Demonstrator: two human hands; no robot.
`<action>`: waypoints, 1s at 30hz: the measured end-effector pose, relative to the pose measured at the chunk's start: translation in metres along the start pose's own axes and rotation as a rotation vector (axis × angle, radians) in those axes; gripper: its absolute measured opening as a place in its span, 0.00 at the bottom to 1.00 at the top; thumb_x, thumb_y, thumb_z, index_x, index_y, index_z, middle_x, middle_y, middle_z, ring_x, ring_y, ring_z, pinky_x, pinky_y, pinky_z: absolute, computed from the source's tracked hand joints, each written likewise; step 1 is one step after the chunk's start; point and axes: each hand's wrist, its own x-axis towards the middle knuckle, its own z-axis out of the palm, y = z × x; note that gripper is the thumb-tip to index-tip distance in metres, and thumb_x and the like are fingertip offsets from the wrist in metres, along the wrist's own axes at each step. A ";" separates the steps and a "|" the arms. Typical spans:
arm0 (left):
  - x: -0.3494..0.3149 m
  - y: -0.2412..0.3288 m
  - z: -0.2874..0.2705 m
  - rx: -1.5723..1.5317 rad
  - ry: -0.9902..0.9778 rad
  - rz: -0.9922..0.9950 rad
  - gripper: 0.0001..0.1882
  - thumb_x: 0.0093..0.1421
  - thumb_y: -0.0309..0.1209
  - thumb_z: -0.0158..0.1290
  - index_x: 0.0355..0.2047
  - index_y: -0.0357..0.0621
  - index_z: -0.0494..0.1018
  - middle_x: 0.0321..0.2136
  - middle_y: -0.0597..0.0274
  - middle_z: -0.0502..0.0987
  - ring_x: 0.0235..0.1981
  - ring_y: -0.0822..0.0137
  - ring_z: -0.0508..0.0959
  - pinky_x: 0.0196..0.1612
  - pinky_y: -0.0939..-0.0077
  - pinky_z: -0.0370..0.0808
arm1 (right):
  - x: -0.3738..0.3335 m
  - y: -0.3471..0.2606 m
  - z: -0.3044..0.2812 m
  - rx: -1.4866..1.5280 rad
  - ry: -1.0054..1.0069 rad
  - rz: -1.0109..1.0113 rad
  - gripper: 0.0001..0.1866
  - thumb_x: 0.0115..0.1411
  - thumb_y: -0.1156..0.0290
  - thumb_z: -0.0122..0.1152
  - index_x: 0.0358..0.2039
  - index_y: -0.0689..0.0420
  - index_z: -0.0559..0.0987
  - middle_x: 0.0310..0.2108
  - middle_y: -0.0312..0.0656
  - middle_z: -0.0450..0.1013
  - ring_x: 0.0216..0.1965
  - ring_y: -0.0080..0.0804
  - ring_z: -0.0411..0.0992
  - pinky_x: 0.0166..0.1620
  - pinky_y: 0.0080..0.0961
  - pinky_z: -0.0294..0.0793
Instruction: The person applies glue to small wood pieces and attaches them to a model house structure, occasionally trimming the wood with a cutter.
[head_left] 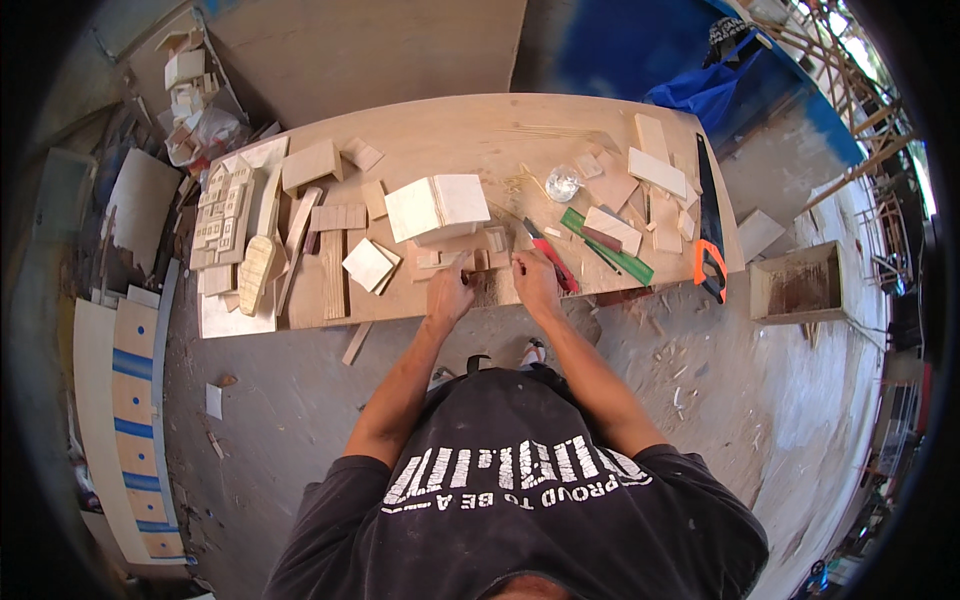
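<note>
Both my hands are over the front edge of the wooden worktable, with a little gap between them. My left hand (450, 289) is closed, its fingertips at a small brown wooden block (481, 260). My right hand (537, 282) has its fingers drawn together; anything in them is too small to make out. Just beyond stands a small wooden model house (437, 207) with a pale pitched roof, and low wooden strips (496, 239) lie at its foot. A red-handled cutting tool (552, 254) rests right beside my right hand.
Green strip (640, 268), clear jar (562, 183) and loose wood pieces (657, 172) lie right on the table (450, 125). An orange-handled handsaw (710, 268) lies along its right edge. Left are a house-front model (225, 212) and offcuts. An open box (797, 284) stands beyond the table.
</note>
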 end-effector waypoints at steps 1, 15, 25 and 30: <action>0.003 0.003 -0.002 0.013 -0.036 -0.040 0.29 0.56 0.35 0.62 0.58 0.47 0.70 0.27 0.45 0.81 0.31 0.43 0.81 0.35 0.54 0.76 | 0.000 -0.003 0.001 -0.046 -0.032 0.012 0.08 0.55 0.80 0.62 0.37 0.64 0.81 0.33 0.51 0.77 0.36 0.48 0.77 0.41 0.36 0.76; 0.023 -0.007 -0.007 -0.066 -0.129 0.096 0.35 0.49 0.21 0.59 0.61 0.43 0.69 0.29 0.39 0.81 0.33 0.45 0.83 0.39 0.58 0.79 | 0.004 -0.016 -0.006 0.001 -0.125 -0.034 0.10 0.58 0.77 0.61 0.41 0.63 0.81 0.38 0.50 0.75 0.36 0.48 0.76 0.41 0.36 0.75; 0.009 0.017 -0.024 -0.084 -0.081 0.013 0.22 0.54 0.29 0.62 0.50 0.38 0.76 0.24 0.42 0.80 0.27 0.49 0.82 0.34 0.58 0.78 | 0.007 -0.034 0.002 0.067 -0.224 -0.013 0.11 0.60 0.73 0.59 0.42 0.59 0.81 0.37 0.47 0.76 0.40 0.50 0.76 0.42 0.40 0.76; -0.044 -0.025 -0.035 -0.102 -0.142 -0.053 0.13 0.59 0.34 0.59 0.28 0.33 0.79 0.22 0.41 0.78 0.23 0.47 0.79 0.30 0.61 0.75 | -0.016 -0.031 -0.003 -0.115 -0.300 0.081 0.12 0.60 0.73 0.59 0.45 0.58 0.80 0.39 0.47 0.75 0.40 0.51 0.76 0.43 0.42 0.76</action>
